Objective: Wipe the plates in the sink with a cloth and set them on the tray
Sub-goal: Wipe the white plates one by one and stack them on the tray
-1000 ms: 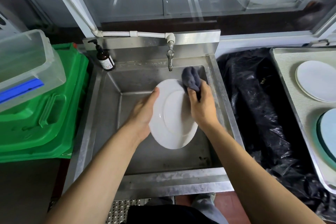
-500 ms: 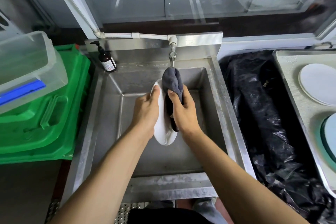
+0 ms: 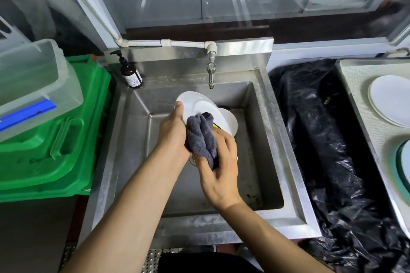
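Note:
A white plate (image 3: pixel 195 104) is held tilted over the steel sink (image 3: pixel 261 131). My left hand (image 3: pixel 172 134) grips its left rim, thumb on top. My right hand (image 3: pixel 219 168) holds a grey cloth (image 3: pixel 200 136) bunched against the plate's lower face. Behind the held plate, part of another white plate (image 3: pixel 229 121) shows in the sink. At the right lies the tray (image 3: pixel 355 97) with a white plate (image 3: pixel 390 99) and a pale green-rimmed plate (image 3: pixel 405 162) on it.
A tap (image 3: pixel 210 73) hangs over the sink's back wall, with a brown pump bottle (image 3: pixel 131 73) on the left corner. Green crates (image 3: pixel 55 139) and a clear plastic box (image 3: pixel 33 82) stand at the left. A black plastic bag (image 3: pixel 321 139) fills the gap between sink and tray.
The plate has turned from edge-on to tilted with its face up. My right hand has slid the cloth down from the top rim to the lower part of the plate.

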Demonstrator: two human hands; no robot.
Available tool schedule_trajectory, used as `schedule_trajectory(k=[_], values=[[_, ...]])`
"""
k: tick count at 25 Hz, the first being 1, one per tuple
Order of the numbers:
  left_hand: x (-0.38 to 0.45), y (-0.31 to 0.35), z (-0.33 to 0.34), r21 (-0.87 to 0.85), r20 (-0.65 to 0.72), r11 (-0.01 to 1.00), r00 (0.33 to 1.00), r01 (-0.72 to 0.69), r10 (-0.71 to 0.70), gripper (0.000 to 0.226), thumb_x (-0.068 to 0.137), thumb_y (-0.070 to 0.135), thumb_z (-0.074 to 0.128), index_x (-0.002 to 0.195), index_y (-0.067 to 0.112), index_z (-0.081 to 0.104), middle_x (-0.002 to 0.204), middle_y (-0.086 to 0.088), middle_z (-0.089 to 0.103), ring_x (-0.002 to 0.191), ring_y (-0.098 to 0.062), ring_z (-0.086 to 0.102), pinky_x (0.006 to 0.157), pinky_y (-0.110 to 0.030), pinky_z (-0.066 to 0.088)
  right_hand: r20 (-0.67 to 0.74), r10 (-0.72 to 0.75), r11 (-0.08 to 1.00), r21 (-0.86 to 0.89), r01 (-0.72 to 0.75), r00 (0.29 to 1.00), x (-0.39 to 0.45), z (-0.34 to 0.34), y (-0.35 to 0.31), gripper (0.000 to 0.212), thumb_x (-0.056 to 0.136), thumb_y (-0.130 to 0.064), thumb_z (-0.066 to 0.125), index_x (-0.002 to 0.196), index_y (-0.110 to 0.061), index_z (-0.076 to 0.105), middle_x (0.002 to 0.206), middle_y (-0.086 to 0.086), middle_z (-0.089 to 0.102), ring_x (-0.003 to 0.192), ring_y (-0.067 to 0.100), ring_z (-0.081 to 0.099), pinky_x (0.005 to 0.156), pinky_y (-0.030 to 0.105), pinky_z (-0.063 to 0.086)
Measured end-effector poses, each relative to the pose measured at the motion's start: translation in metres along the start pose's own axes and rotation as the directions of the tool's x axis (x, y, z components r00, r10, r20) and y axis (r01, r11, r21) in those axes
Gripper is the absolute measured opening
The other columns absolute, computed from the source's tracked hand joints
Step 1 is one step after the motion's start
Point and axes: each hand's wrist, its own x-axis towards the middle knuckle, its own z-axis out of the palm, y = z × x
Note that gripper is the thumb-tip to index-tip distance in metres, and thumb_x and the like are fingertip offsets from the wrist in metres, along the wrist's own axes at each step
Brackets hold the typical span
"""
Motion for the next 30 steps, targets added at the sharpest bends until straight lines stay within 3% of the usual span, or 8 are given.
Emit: schedule_trajectory(k=[4, 8, 12, 15, 19, 21, 26, 30], values=[[-0.007, 0.003, 0.002, 0.062, -0.104, 0.993, 0.989, -0.104, 0.110, 0.030, 0.100, 0.042, 0.057, 0.085, 0.016, 0.062, 0.089, -0.006, 0.068, 0.082, -0.026, 0.067, 0.086, -0.042, 0.057, -0.069, 0.140, 0.990, 0.044, -0.137, 0.988, -0.014, 0.003, 0.018, 0.046, 0.097, -0.029, 0.052, 0.143, -0.025, 0.047, 0.137, -0.009, 0.047, 0.132, 0.017, 0.049, 0.112, 0.042, 0.042], [-0.011, 0.006, -0.003, 0.082, -0.068, 0.992, 0.992, -0.100, 0.105, 0.028, 0.098, 0.045, 0.059, 0.086, 0.020, 0.060, 0.090, 0.001, 0.068, 0.093, -0.028, 0.068, 0.095, -0.048, 0.055, -0.144, 0.400, 0.908, 0.194, -0.371, 0.905, 0.007, 0.001, 0.020, 0.033, 0.105, -0.028, 0.053, 0.125, -0.054, 0.049, 0.125, -0.013, 0.053, 0.117, 0.002, 0.054, 0.107, 0.041, 0.046], [-0.015, 0.000, -0.005, 0.152, 0.008, 0.972, 0.983, -0.182, 0.182, 0.028, 0.098, 0.045, 0.059, 0.084, 0.022, 0.064, 0.091, 0.004, 0.070, 0.100, -0.025, 0.068, 0.097, -0.043, 0.054, -0.117, 0.543, 0.828, 0.241, -0.507, 0.832, 0.038, -0.007, 0.040, 0.050, 0.100, -0.042, 0.049, 0.149, -0.032, 0.045, 0.143, -0.012, 0.057, 0.131, 0.003, 0.053, 0.117, 0.044, 0.039], [-0.017, -0.003, 0.000, 0.202, 0.037, 0.946, 0.967, -0.254, 0.252, 0.032, 0.101, 0.042, 0.055, 0.081, 0.019, 0.064, 0.084, 0.003, 0.071, 0.080, -0.015, 0.066, 0.079, -0.032, 0.054, -0.008, 0.407, 0.899, 0.179, -0.399, 0.913, 0.028, 0.003, 0.016, 0.048, 0.103, -0.040, 0.051, 0.148, -0.025, 0.047, 0.144, -0.009, 0.057, 0.135, 0.005, 0.051, 0.119, 0.044, 0.038], [-0.018, 0.002, -0.001, 0.077, 0.018, 0.989, 0.992, -0.128, 0.127, 0.035, 0.106, 0.026, 0.045, 0.078, 0.013, 0.061, 0.060, -0.001, 0.068, 0.056, -0.014, 0.065, 0.063, -0.028, 0.049, 0.133, 0.023, 0.993, 0.113, -0.038, 0.991, 0.018, 0.018, -0.014, 0.053, 0.104, -0.023, 0.052, 0.156, -0.016, 0.040, 0.158, 0.000, 0.045, 0.149, 0.014, 0.038, 0.123, 0.043, 0.032], [-0.015, 0.002, -0.004, 0.097, -0.006, 0.980, 0.984, -0.175, 0.176, 0.034, 0.104, 0.029, 0.051, 0.077, 0.014, 0.065, 0.065, 0.000, 0.071, 0.064, -0.017, 0.070, 0.062, -0.027, 0.054, 0.134, 0.051, 0.997, 0.054, -0.059, 0.990, 0.026, 0.017, -0.005, 0.049, 0.105, -0.024, 0.051, 0.153, -0.019, 0.043, 0.152, -0.004, 0.051, 0.144, 0.010, 0.043, 0.119, 0.038, 0.036], [-0.021, -0.007, -0.011, 0.239, 0.018, 0.930, 0.959, -0.280, 0.284, 0.031, 0.101, 0.041, 0.055, 0.081, 0.020, 0.065, 0.081, 0.006, 0.070, 0.076, -0.014, 0.066, 0.076, -0.031, 0.054, 0.010, 0.427, 0.897, 0.121, -0.425, 0.904, 0.040, 0.011, 0.021, 0.028, 0.106, -0.036, 0.047, 0.133, -0.044, 0.050, 0.132, -0.017, 0.059, 0.126, -0.005, 0.052, 0.110, 0.038, 0.043], [-0.015, -0.007, -0.009, 0.286, 0.028, 0.920, 0.963, -0.266, 0.269, 0.039, 0.097, 0.047, 0.058, 0.073, 0.018, 0.070, 0.078, 0.002, 0.072, 0.077, -0.016, 0.069, 0.083, -0.033, 0.055, 0.079, 0.222, 0.962, 0.143, -0.231, 0.972, 0.023, 0.021, 0.001, 0.056, 0.102, -0.041, 0.046, 0.154, -0.018, 0.040, 0.153, -0.002, 0.050, 0.144, 0.012, 0.044, 0.120, 0.035, 0.034]])
